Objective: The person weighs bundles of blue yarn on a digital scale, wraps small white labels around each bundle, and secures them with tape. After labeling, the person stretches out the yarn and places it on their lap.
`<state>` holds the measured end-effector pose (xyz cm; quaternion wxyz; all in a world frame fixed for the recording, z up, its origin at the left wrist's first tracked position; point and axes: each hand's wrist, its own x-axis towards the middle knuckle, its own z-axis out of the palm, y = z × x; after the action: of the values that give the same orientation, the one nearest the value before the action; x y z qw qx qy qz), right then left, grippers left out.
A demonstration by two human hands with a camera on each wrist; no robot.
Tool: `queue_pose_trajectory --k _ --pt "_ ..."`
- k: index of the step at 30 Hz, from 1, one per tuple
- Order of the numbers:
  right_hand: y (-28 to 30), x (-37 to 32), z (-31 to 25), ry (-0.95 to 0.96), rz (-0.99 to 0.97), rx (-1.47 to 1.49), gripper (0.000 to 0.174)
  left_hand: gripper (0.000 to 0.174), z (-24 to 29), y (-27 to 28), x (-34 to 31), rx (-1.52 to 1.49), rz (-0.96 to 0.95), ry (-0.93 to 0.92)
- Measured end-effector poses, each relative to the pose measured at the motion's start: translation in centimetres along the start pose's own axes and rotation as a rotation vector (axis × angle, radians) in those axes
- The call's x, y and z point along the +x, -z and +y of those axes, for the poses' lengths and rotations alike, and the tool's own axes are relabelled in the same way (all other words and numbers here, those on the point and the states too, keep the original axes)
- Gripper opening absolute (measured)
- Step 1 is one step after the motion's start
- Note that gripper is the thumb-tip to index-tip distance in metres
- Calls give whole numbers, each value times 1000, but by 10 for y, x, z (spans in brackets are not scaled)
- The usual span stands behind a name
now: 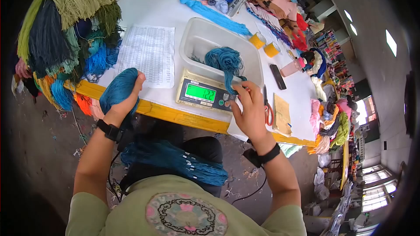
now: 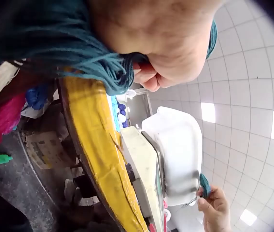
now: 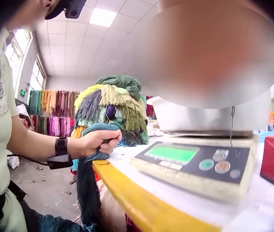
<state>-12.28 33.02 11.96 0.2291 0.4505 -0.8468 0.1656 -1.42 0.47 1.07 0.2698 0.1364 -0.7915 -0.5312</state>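
Observation:
My left hand (image 1: 131, 98) grips a thick blue-teal skein of yarn (image 1: 118, 89) at the table's front edge; in the right wrist view, the skein's tail hangs below the fist. At the tray's near side, my right hand (image 1: 253, 116) pinches a strand of teal yarn (image 2: 204, 184) coming from a loose teal bundle (image 1: 223, 59). That bundle lies in a whitish plastic tray (image 1: 187, 39) on a digital scale (image 1: 181, 92), whose green display (image 1: 200, 92) is lit. More teal skeins (image 1: 175, 159) with pale bands lie across my lap.
A printed sheet (image 1: 146, 54) lies left of the tray. Scissors (image 1: 268, 112), a brown pad (image 1: 282, 113), a black phone-like object (image 1: 278, 77) and yellow spools (image 1: 271, 49) lie to the right. Hanging yarn (image 1: 57, 26) piles at the left. Another person (image 1: 280, 4) works farther back.

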Motion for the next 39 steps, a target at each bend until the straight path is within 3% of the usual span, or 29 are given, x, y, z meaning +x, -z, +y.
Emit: queue_pose_trajectory --k 3,7,20,22,26,29,31,33,35,36,37,38,39 --pt "-2 -25 2 -87 39 109 47 27 1 -2 0 105 5 -38" --pt "11 -39 0 -188 53 164 42 27 8 -3 -3 129 30 -61" --pt "-8 -21 0 -159 77 143 42 26 5 -4 -5 251 45 -131" --pt "-13 -14 -2 -133 73 2 43 27 0 -5 -4 137 34 -81" --pt "-19 -4 -14 -142 37 -204 39 29 5 -4 -5 228 36 -111" --pt "-24 -7 -18 -71 105 -248 32 29 -4 -6 -3 178 44 -107" --pt "-20 -23 -32 57 50 -76 20 20 2 -5 -5 159 13 -103" --pt "-20 -50 -47 306 -292 125 11 19 5 1 -8 24 -10 -63" --pt "-27 -79 -62 402 -713 498 13 55 40 6 -26 -771 -383 237" --pt "-24 -84 -69 372 -699 499 13 73 66 4 -38 -872 -502 212" --pt "-15 -90 -79 255 -828 536 13 93 90 -2 -51 -979 -628 198" --pt "-6 -97 -88 132 -959 577 17 95 103 -9 -59 -988 -770 201" --pt "-1 -95 -88 73 -805 621 23 97 112 -17 -67 -999 -908 202"
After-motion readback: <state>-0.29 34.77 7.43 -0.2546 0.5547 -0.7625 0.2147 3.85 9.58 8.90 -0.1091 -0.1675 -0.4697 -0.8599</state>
